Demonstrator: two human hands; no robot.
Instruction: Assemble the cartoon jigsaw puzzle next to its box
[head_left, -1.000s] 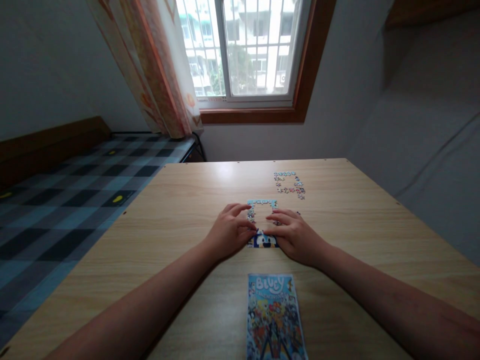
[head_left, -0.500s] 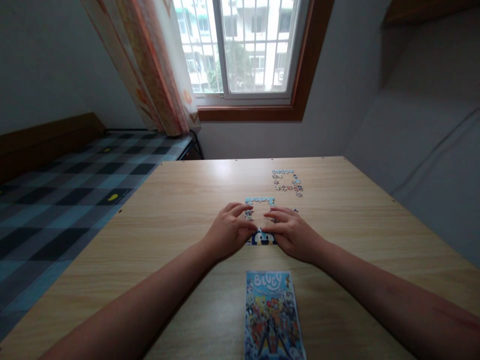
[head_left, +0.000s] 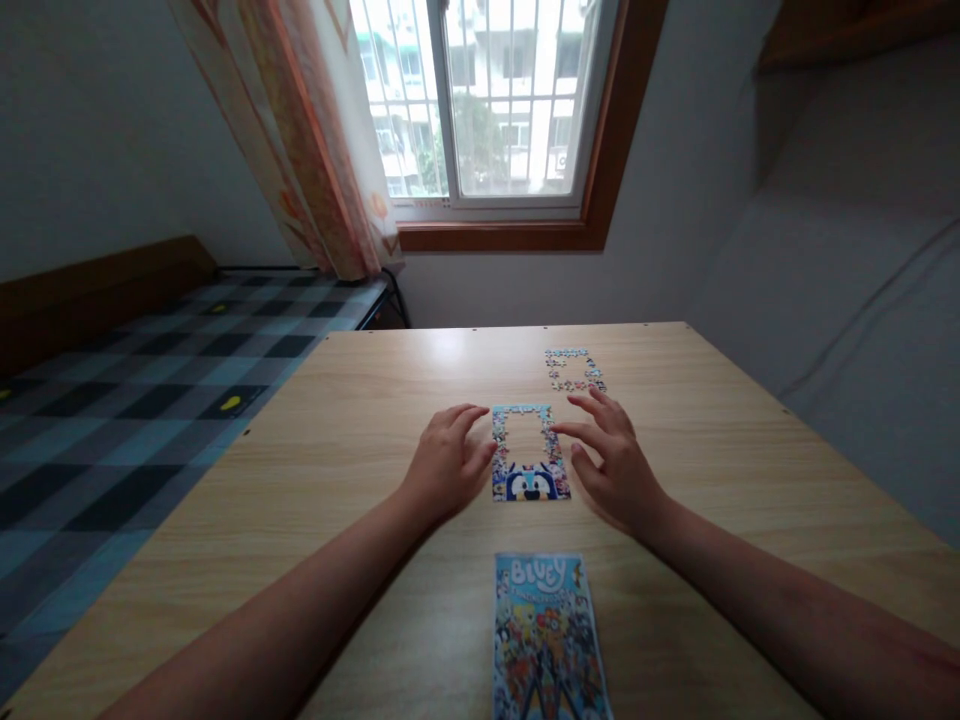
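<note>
A jigsaw puzzle frame (head_left: 531,484) lies flat on the table, joined round its edge, with bare wood showing in its middle. Its bottom strip carries a blue dog's face. My left hand (head_left: 448,455) rests beside its left edge, fingers apart and holding nothing; the fingertips come close to the border. To the right, my right hand (head_left: 611,455) has its fingers spread, the index fingertip at or near the right border. Beyond the frame lie loose puzzle pieces (head_left: 581,385) set out in a rough ring.
Nearer to me, a colourful "Bluey" picture sheet or box (head_left: 551,635) lies on the wooden table (head_left: 300,560). A bed with a checked cover (head_left: 150,370) stands at the left. A window (head_left: 517,110) and a curtain (head_left: 315,140) are behind the table.
My right hand has moved off the puzzle to the right, its fingers spreading. My left hand has drawn slightly left. The whole puzzle frame now shows between them.
</note>
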